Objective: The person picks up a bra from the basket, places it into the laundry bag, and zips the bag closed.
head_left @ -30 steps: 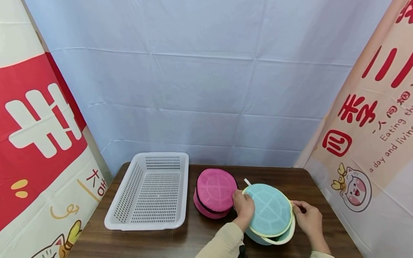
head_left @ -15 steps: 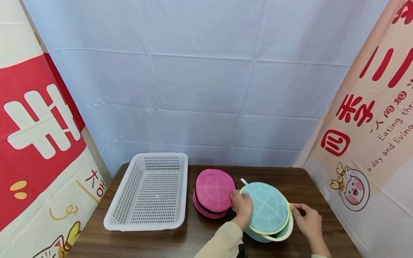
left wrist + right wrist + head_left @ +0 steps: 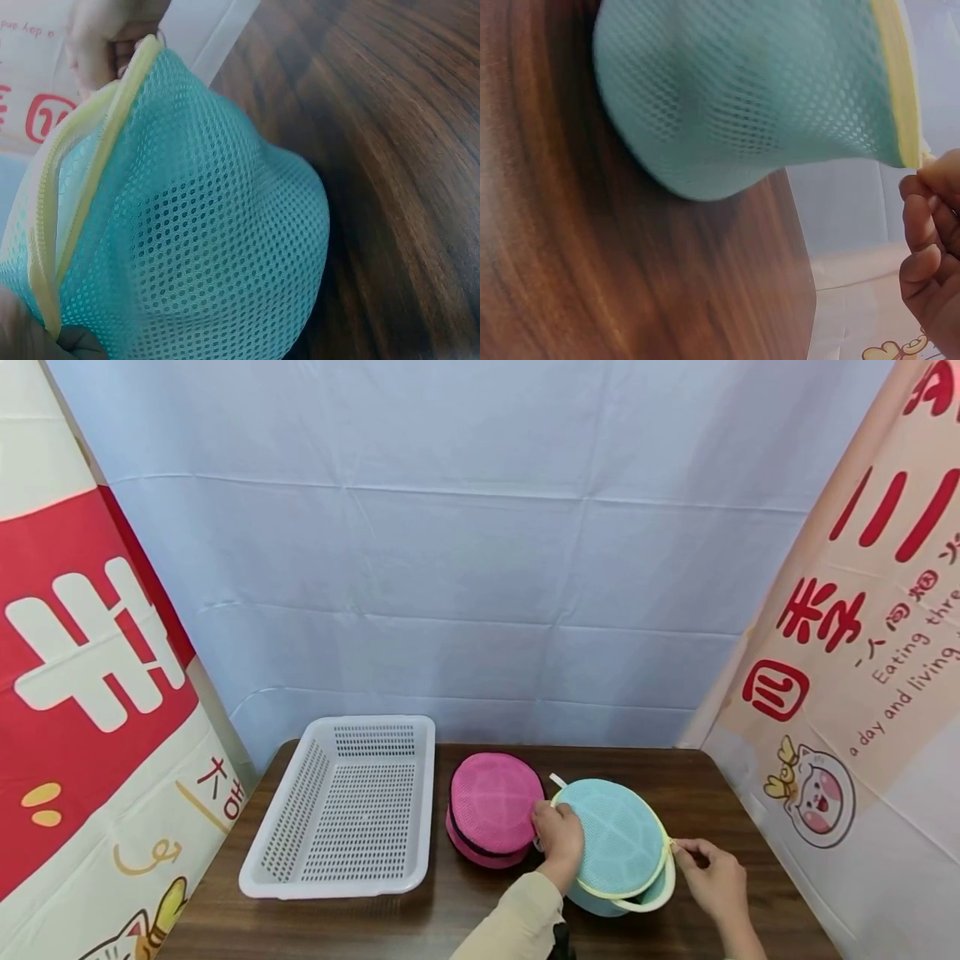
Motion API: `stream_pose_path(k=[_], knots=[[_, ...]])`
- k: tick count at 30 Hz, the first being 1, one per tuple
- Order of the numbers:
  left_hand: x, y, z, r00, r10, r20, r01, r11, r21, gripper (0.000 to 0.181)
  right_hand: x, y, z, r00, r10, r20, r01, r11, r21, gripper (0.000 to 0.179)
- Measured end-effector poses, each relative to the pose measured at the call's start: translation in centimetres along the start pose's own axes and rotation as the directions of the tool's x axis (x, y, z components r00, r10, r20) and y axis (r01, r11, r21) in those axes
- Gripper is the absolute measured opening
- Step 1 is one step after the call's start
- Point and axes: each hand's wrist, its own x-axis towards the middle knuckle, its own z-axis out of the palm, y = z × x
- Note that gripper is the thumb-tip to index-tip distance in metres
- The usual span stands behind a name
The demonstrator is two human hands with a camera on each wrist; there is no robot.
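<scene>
In the head view, a light blue mesh laundry bag [image 3: 611, 839], round with yellow zipper trim, sits on the table at the right. Its lid is partly unzipped, and a gap shows along the front right rim. My left hand [image 3: 561, 837] grips the bag's left edge at the trim. At the right rim, my right hand [image 3: 712, 877] pinches the end of the yellow zipper. The left wrist view shows the zipper band [image 3: 51, 225] parted, with my left thumb at its lower end. In the right wrist view, my fingertips [image 3: 937, 174] meet the trim's corner.
A pink mesh laundry bag [image 3: 497, 803] with black trim stands close to the left hand. Farther left is a white slotted plastic basket [image 3: 251, 847]. Fabric hangs behind and on both sides of the brown wooden table [image 3: 442, 935].
The blue bag has shifted slightly left and away from me, with both hands still on it. The right hand has moved a little toward the front with the zipper end. Basket and pink bag stay put.
</scene>
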Motion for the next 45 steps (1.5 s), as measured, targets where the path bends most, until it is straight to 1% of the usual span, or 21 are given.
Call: stream_pose_path(k=[3, 8, 11, 13, 16, 18, 22, 25, 27, 34, 35, 37, 40, 43, 45], knots=[[0.2, 0.0, -0.1, 1.0, -0.008, -0.02, 0.008, 1.0, -0.014, 0.007, -0.1, 0.1, 0.2, 1.0, -0.001, 0.012, 0.001, 1.0, 0.002, 0.013], [0.3, 0.0, -0.1, 1.0, -0.009, -0.015, 0.009, 1.0, -0.008, 0.006, 0.0, 0.3, 0.4, 1.0, -0.012, 0.006, 0.012, 1.0, 0.002, 0.011], [0.3, 0.1, -0.3, 0.999, -0.026, 0.035, 0.025, 0.999, 0.047, 0.003, 0.0, 0.4, 0.5, 1.0, 0.006, -0.003, -0.006, 1.0, 0.003, 0.013], [0.3, 0.1, -0.6, 0.996, -0.02, 0.09, 0.012, 0.995, 0.096, 0.004, -0.1, 0.4, 0.4, 0.999, 0.028, -0.015, -0.028, 1.0, 0.003, 0.014], [0.2, 0.0, -1.1, 0.986, -0.007, 0.169, -0.018, 0.989, 0.148, 0.01, -0.1, 0.5, 0.3, 0.998, 0.043, -0.038, -0.043, 0.999, -0.003, 0.015], [0.1, 0.0, -1.4, 0.98, 0.009, 0.2, -0.041, 0.987, 0.153, 0.012, -0.1, 0.5, 0.3, 0.998, 0.029, -0.047, -0.029, 1.0, 0.0, 0.015], [-0.4, 0.5, -1.9, 0.971, 0.009, 0.24, -0.041, 0.99, 0.131, 0.024, -0.1, 0.7, 0.3, 0.999, 0.007, -0.053, -0.008, 1.0, -0.008, 0.015], [-1.0, 0.9, -2.3, 0.958, 0.01, 0.285, -0.046, 0.992, 0.12, 0.04, -0.1, 1.1, 0.3, 0.998, 0.025, -0.058, -0.026, 0.999, -0.022, 0.014], [-1.3, 1.2, -2.6, 0.95, 0.013, 0.312, -0.056, 0.99, 0.129, 0.047, -0.1, 1.3, 0.3, 0.998, 0.034, -0.057, -0.036, 0.999, -0.029, 0.014], [-1.0, 1.4, -3.4, 0.936, -0.002, 0.353, -0.051, 0.989, 0.139, 0.054, 0.1, 1.5, 0.3, 0.999, 0.047, -0.021, -0.048, 0.999, -0.011, 0.018], [-0.9, 1.4, -3.5, 0.933, 0.004, 0.36, -0.061, 0.987, 0.147, 0.054, 0.1, 1.5, 0.2, 0.999, 0.049, -0.021, -0.049, 0.999, -0.011, 0.017], [-0.6, 1.5, -3.8, 0.928, 0.04, 0.372, -0.107, 0.981, 0.16, 0.053, 0.3, 1.5, 0.2, 0.999, 0.041, -0.022, -0.041, 0.999, -0.014, 0.017], [0.1, 1.5, -4.0, 0.916, 0.127, 0.38, -0.206, 0.963, 0.174, 0.045, 0.6, 1.6, 0.2, 1.0, 0.007, -0.013, -0.007, 1.0, -0.014, 0.018], [0.9, 1.6, -3.9, 0.894, 0.219, 0.392, -0.31, 0.932, 0.187, 0.037, 0.9, 1.7, 0.3, 1.0, -0.014, -0.01, 0.013, 1.0, -0.015, 0.018], [1.4, 1.7, -3.9, 0.873, 0.273, 0.405, -0.375, 0.906, 0.199, 0.031, 1.0, 1.8, 0.4, 1.0, -0.017, -0.018, 0.017, 1.0, -0.014, 0.015]])
